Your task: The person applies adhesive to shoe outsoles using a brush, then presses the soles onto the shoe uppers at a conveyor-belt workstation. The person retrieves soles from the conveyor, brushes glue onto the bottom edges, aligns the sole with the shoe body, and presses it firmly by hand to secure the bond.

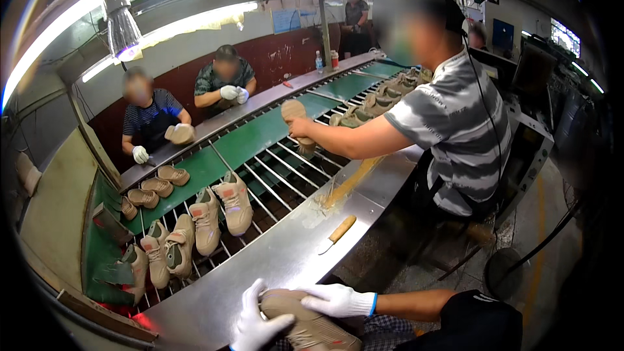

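Note:
A beige sneaker (pixel 318 333) is held low over my lap, at the near edge of the metal bench. My left hand (pixel 257 322), in a white knit glove, grips it at one end with the thumb across its side. My right hand (pixel 339 300), in a white glove with a blue cuff, presses along its far side, near the sole. The shoe's lower part runs out of the picture. Beyond my hands, a short knife with a wooden handle (pixel 342 229) lies on the bench top.
A metal ledge (pixel 260 292) runs along a conveyor of metal rods. Several beige sneakers (pixel 207 222) stand on it, with loose soles (pixel 157 187) on the green belt (pixel 221 156). At right, a co-worker in a striped shirt (pixel 448 130) reaches across with a shoe. Two gloved people work opposite.

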A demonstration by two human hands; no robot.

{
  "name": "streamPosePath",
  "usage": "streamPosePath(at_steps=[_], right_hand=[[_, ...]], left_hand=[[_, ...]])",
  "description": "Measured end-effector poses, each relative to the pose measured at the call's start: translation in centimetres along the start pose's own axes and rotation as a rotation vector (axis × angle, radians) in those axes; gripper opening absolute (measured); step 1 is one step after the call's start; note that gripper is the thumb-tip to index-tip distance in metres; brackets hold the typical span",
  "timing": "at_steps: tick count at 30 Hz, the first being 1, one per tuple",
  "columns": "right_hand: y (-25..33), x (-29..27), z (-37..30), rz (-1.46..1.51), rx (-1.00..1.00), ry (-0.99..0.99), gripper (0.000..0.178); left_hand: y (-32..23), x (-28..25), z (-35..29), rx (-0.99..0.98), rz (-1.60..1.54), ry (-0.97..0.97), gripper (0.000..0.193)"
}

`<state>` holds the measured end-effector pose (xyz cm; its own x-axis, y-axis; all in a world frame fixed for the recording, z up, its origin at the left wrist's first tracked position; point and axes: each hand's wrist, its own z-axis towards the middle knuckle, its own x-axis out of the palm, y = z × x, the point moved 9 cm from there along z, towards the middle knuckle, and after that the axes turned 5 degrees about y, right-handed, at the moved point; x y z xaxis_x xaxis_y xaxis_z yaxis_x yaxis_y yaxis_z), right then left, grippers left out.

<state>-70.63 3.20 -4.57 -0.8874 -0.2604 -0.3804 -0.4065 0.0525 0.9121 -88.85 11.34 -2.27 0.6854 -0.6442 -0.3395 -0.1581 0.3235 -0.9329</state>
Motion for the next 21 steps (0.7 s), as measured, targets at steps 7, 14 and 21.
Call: streamPosePath(at_steps=[7, 14, 21], right_hand=[[1.5, 0.5, -4.2, -0.210, -0.030, 0.311, 0.083], [5.1, -0.9, -0.9, -0.511, -0.323, -0.033, 0.047], [3.9, -0.7, 3.0, -0.657, -0.185, -0.095, 0.031]], left_hand=[[5.7, 0.6, -0.8, -0.177, 0.011, 0.193, 0.100], [2.2, 0.5, 2.0, -0.121, 0.295, 0.232, 0.081], [2.0, 2.0, 1.5, -0.237, -0.013, 0.309, 0.089]])
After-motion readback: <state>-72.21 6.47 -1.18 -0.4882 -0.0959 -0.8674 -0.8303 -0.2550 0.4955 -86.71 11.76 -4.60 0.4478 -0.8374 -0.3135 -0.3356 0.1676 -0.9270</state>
